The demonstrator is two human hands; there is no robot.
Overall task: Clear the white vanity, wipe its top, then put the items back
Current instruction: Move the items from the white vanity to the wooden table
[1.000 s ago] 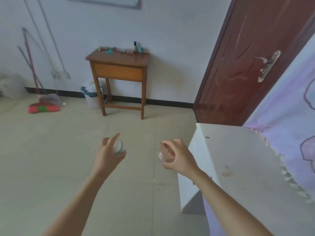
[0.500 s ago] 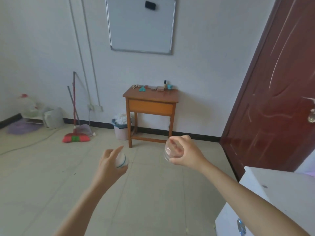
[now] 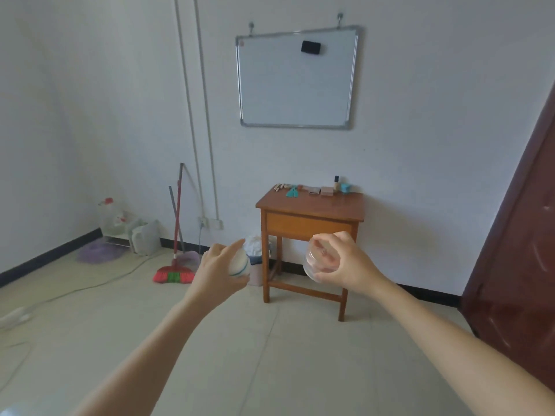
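My left hand (image 3: 217, 270) grips a small white jar with a blue band (image 3: 240, 265), held at chest height over the floor. My right hand (image 3: 345, 261) holds a clear round jar (image 3: 318, 259) from the side, fingers curled round its rim. Straight ahead stands a brown wooden side table (image 3: 312, 208) against the wall. Several small cosmetic items (image 3: 315, 190) lie along its back edge, among them a slim bottle (image 3: 336, 184) and a teal object (image 3: 292, 192). The white vanity is out of view.
A whiteboard (image 3: 297, 76) hangs above the table. A waste bin (image 3: 255, 262) sits by the table's left leg. A red broom (image 3: 175, 259) leans on the wall to the left, near plastic jugs (image 3: 144, 238). A dark red door (image 3: 516, 250) stands at the right.
The view has swung up and left, away from the white vanity, which has left the frame. The wooden table is nearer. Both hands still hold their jars.
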